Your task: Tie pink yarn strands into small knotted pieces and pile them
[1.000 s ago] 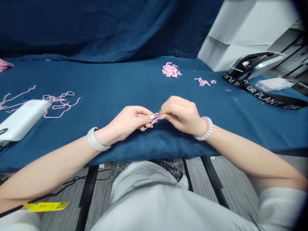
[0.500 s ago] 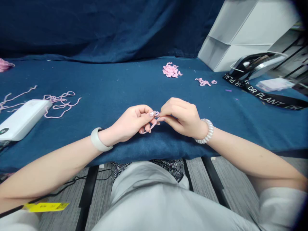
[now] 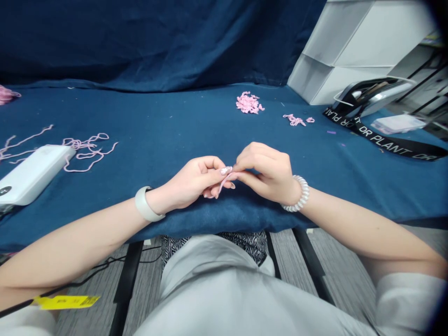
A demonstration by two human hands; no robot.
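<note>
Near the front edge of the blue-covered table, my left hand (image 3: 199, 181) pinches a short piece of pink yarn (image 3: 223, 183) between thumb and forefinger. My right hand (image 3: 265, 169) meets it from the right, its thumb and fingertips closed on the same yarn. The tips of both hands almost touch, and most of the yarn is hidden among the fingers. One strand of it slants down over the left fingers. Beyond my hands lies a small heap of knotted pink yarn pieces (image 3: 249, 103), with a few more loose pieces (image 3: 294, 120) to its right.
A white power bank (image 3: 37, 173) rests at the left beside tangled pink yarn strands (image 3: 89, 148). Another pink yarn bundle (image 3: 7, 94) is at the far left. On the right are white boxes (image 3: 364, 42), a black lettered strap (image 3: 392, 142) and a flat clear case (image 3: 398, 123).
My left hand has shifted slightly right and down, closer to the right fingertips. The small yarn loop that showed between the hands is now mostly covered by the fingers.
</note>
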